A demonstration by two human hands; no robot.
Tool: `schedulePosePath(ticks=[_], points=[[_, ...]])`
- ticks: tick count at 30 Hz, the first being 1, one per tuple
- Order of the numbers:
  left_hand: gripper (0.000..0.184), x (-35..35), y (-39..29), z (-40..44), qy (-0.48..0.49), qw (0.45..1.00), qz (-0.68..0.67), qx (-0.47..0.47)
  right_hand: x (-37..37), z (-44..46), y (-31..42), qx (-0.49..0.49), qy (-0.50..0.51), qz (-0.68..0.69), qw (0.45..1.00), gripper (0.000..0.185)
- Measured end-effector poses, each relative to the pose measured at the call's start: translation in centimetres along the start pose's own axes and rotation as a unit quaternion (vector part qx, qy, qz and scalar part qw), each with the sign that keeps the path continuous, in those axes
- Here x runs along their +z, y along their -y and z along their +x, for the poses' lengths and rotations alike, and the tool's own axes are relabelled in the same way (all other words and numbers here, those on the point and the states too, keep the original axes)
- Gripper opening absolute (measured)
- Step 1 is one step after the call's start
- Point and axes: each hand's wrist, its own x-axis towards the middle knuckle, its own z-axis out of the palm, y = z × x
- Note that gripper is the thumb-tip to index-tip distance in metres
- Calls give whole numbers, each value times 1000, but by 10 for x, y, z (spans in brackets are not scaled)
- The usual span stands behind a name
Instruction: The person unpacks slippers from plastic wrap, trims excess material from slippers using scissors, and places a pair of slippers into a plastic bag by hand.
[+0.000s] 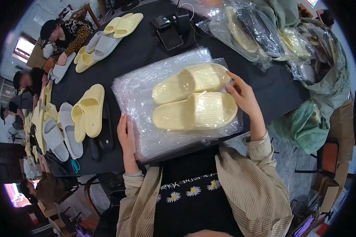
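A pair of pale yellow slippers [194, 112] lies side by side, toes to the right, under shiny clear plastic that looks like a bag. Beneath them is a stack of clear plastic bags [136, 94] on the black table. My right hand [243, 94] grips the bagged pair at its toe end, thumb and fingers at the upper slipper's tip. At the stack's left edge rests my left hand [126, 134], its fingers stretched out along the plastic and apart from the slippers.
Loose yellow and grey slippers [93, 110] stand on the left. Behind the stack sit a phone-like black device [170, 37] and cables. Bagged slippers [249, 33] pile up at the back right, near a green sack [304, 126]. Other people [61, 35] sit along the left.
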Motion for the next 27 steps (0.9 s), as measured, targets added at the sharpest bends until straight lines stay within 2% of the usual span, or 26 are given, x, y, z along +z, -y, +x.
schedulePosePath(ticks=[4,6,9,10,11,12,13,14,15,17,18,20,21,23,24,25,27], points=[[38,-1,6,1,22,997,-69,-31,20,9,20,-37,46,11,998,49],[39,2,12,-5,7,987,-151,-62,32,19,9,-31,85,12,996,53],[44,0,12,-2,-25,979,-182,-92,48,26,-17,-47,66,-31,996,51],[40,-3,-6,-2,-87,966,-242,-27,51,28,-20,-50,67,-30,996,51],[40,-10,-12,-2,-89,966,-241,-26,52,28,-24,14,64,26,997,49],[37,-16,-14,-7,-114,947,-294,-68,53,27,-28,81,61,81,992,47],[35,-21,-18,-11,-136,922,-346,-110,52,27,-35,83,60,81,991,47],[27,-27,-21,-11,-147,929,-334,-62,51,27,-41,93,62,136,984,45],[28,-36,-25,-10,-129,961,-245,16,49,27,-46,102,64,191,974,44],[27,-55,-48,1,-37,982,-105,150,44,27,-41,105,80,186,974,43],[27,-61,-56,7,-37,983,-102,149,43,28,-39,104,95,183,973,41],[25,-69,-69,21,159,971,-89,152,42,31,-44,108,111,187,970,40],[25,-69,-74,26,159,971,-86,154,40,31,-43,114,123,189,968,39],[28,-65,-86,36,316,935,-153,43,40,30,-40,127,109,208,964,39],[34,-65,-92,43,366,923,-115,35,40,29,-38,141,98,224,959,38],[34,-63,-102,49,369,922,-113,37,40,28,-39,142,94,226,959,38],[46,-55,-123,61,409,911,22,46,43,27,-44,111,97,219,965,38]])
